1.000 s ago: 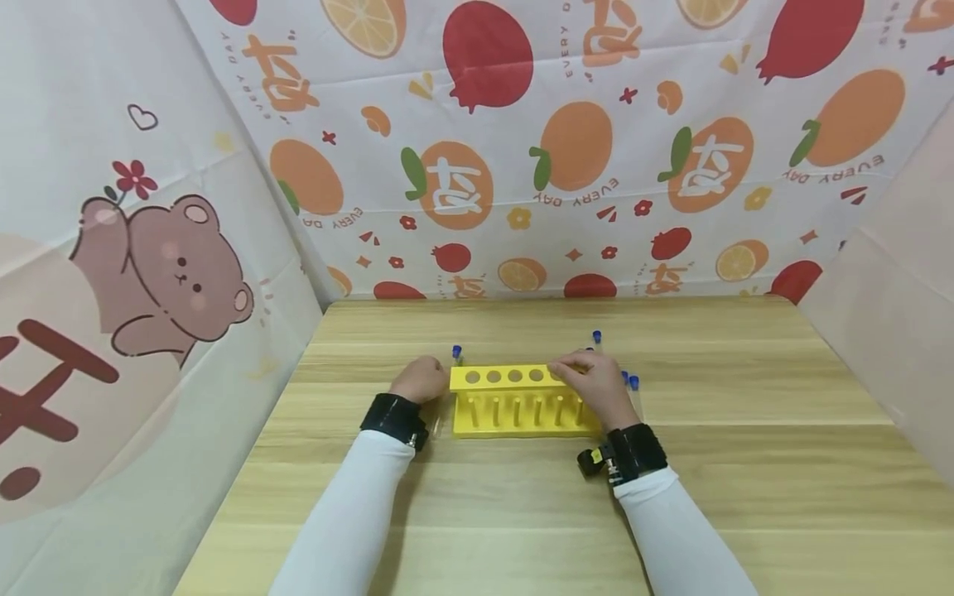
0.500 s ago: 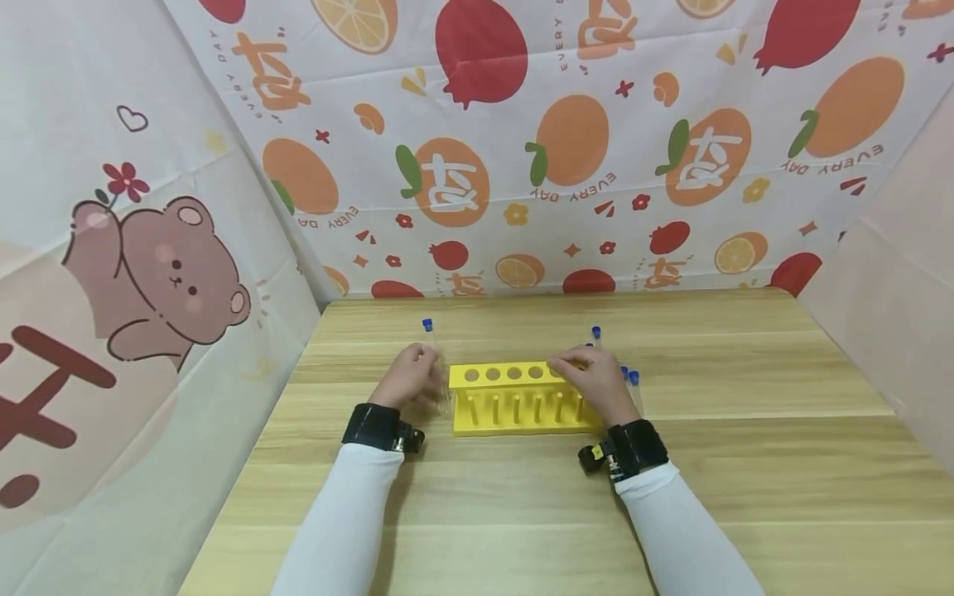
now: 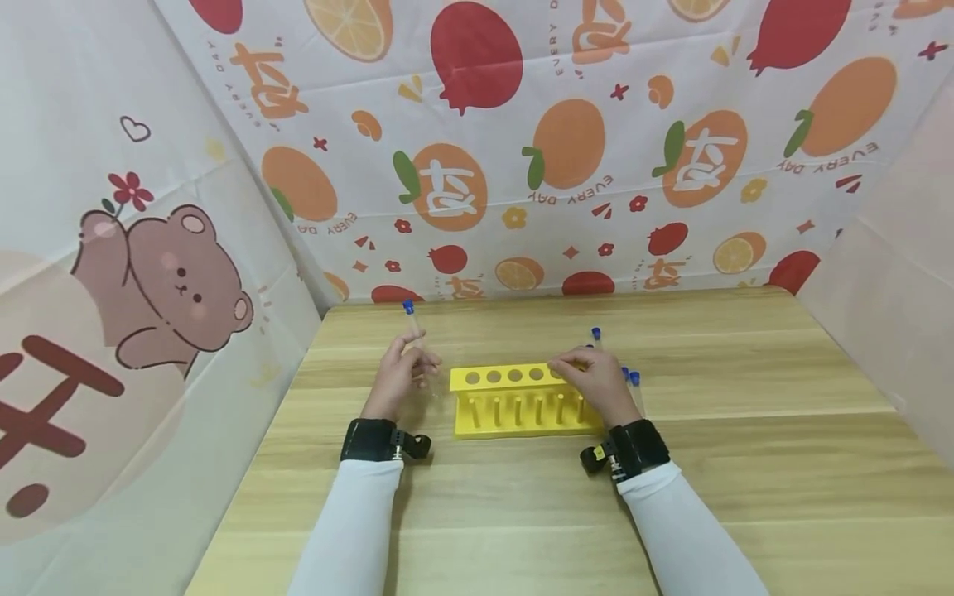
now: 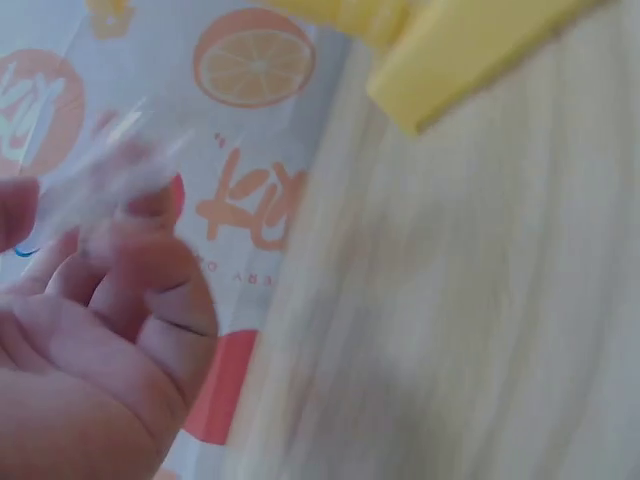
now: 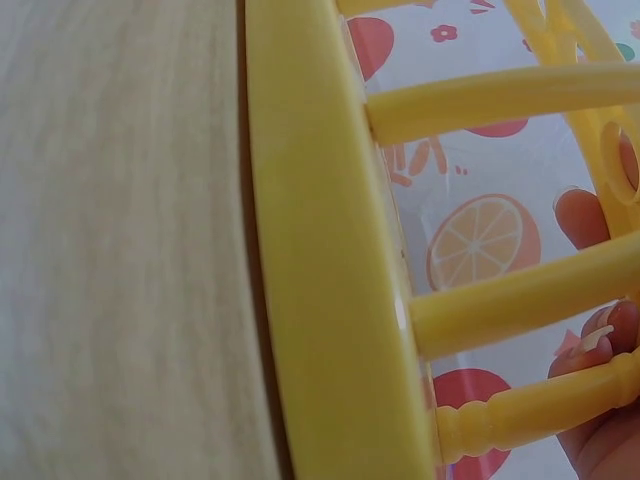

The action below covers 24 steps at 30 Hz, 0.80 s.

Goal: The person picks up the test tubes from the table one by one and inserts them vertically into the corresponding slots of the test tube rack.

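Observation:
My left hand (image 3: 397, 377) pinches a clear test tube (image 3: 416, 325) with a blue cap, left of the yellow test tube rack (image 3: 525, 431). The tube leans, its cap up and to the left; in the left wrist view, the tube (image 4: 115, 170) is a blurred clear shape between thumb and fingers. At the rack's right end, my right hand (image 3: 599, 387) grips the top plate. Its fingers (image 5: 582, 218) show behind the pegs in the right wrist view. The round holes visible in the top plate hold no tubes; the right end is hidden by my hand.
Several more blue-capped tubes lie behind and right of the rack, among them one with its cap (image 3: 596, 333) farthest back and one cap (image 3: 635, 378) beside my right hand. A fruit-print cloth (image 3: 551, 248) hangs behind the wooden table (image 3: 522, 513).
My left hand has lifted the blue-capped tube from beside the rack and moved it left and up, tilting it. My right hand stays on the rack.

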Tool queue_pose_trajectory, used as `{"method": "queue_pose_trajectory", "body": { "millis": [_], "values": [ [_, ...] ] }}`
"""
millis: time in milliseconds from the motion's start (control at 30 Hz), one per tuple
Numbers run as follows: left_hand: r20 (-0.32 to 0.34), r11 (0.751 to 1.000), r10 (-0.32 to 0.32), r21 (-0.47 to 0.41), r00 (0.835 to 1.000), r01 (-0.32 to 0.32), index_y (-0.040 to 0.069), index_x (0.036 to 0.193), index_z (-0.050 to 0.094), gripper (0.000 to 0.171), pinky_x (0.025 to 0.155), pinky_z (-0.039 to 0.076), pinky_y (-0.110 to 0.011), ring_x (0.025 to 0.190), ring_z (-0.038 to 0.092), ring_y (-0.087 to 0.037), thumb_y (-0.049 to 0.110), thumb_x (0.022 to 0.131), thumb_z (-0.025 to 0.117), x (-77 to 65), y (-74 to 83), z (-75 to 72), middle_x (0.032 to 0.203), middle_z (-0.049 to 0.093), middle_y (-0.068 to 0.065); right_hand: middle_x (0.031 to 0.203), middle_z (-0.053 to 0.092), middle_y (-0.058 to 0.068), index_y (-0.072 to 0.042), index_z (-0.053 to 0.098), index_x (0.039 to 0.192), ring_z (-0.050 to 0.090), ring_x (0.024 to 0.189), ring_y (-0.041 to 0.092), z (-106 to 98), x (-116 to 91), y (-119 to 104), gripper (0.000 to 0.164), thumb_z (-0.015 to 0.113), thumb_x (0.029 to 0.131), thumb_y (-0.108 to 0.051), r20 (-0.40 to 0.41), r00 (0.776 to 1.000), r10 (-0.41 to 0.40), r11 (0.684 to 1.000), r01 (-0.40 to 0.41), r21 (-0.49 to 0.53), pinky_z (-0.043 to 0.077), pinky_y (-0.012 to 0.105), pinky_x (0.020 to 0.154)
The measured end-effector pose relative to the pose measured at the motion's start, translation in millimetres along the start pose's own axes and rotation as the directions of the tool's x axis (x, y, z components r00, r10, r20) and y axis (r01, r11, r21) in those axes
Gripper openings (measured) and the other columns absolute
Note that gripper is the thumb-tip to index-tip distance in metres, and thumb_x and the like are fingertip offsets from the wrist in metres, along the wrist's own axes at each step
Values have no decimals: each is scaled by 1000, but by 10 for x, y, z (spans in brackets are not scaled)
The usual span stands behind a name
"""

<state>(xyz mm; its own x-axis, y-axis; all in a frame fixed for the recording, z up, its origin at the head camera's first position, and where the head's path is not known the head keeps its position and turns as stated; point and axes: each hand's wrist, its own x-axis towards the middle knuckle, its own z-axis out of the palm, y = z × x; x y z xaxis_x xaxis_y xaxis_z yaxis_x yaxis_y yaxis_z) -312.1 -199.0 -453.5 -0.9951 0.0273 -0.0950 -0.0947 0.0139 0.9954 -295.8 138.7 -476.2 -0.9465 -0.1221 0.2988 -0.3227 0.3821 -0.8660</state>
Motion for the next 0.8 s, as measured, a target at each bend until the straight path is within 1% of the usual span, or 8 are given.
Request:
{"method": "queue_pose_trajectory", "body": {
  "millis": [33,167,300,433,533,700,767,800],
  "values": [
    [-18,1000,14,-22,1000,-15,25,143,40,37,55,46,-23,73,65,-12,33,107,41,20,-42,-6,88,68,0,94,73,-5,-22,78,95,66,88,15,1,2,-1,27,70,88,-47,3,1000,0,1000,0,1,56,36,77],
    [-73,996,33,-79,997,-39,39,144,36,43,47,42,-21,71,65,-12,50,103,40,6,-86,21,86,67,1,94,72,-5,-22,77,95,67,88,16,26,20,10,26,70,88,-46,16,1000,9,1000,-9,16,57,36,77],
    [-88,993,34,-108,996,-43,45,144,35,45,43,39,-20,67,65,-13,54,101,39,11,-160,50,83,64,0,92,72,-5,-23,77,95,66,87,16,44,35,42,26,70,88,-47,23,1000,21,1000,-22,21,56,37,77],
    [-58,977,58,-204,997,-68,36,144,40,42,38,31,-17,59,60,-10,48,103,37,37,-213,76,77,60,2,92,71,-5,-24,77,95,65,86,16,38,34,71,26,70,87,-48,10,999,31,999,-31,13,55,38,76],
    [-17,945,92,-313,996,-93,24,141,44,40,37,27,-16,58,56,-9,42,106,37,54,-206,95,75,59,2,92,71,-5,-24,77,94,65,87,17,32,33,80,26,70,87,-48,1,999,37,999,-37,10,55,38,76],
    [41,882,116,-464,992,-84,11,137,45,32,51,44,-17,76,65,-12,19,107,40,52,-125,150,86,67,0,93,71,-5,-23,77,95,65,88,16,22,29,77,27,69,88,-48,-4,1000,28,1000,-28,-6,55,37,77],
    [46,877,128,-472,991,-91,10,138,44,32,61,51,-20,85,68,-14,14,107,39,54,-81,182,94,70,-2,94,71,-6,-24,77,96,64,89,16,9,31,73,27,69,89,-48,-3,1000,21,1000,-21,-21,55,36,78],
    [46,887,138,-450,989,-103,11,139,43,33,65,54,-21,89,69,-15,14,107,39,61,-56,199,98,71,-3,94,71,-5,-23,77,96,64,90,15,-4,35,74,28,68,89,-48,-5,1000,18,999,-18,-27,55,35,79]
  ]
}}
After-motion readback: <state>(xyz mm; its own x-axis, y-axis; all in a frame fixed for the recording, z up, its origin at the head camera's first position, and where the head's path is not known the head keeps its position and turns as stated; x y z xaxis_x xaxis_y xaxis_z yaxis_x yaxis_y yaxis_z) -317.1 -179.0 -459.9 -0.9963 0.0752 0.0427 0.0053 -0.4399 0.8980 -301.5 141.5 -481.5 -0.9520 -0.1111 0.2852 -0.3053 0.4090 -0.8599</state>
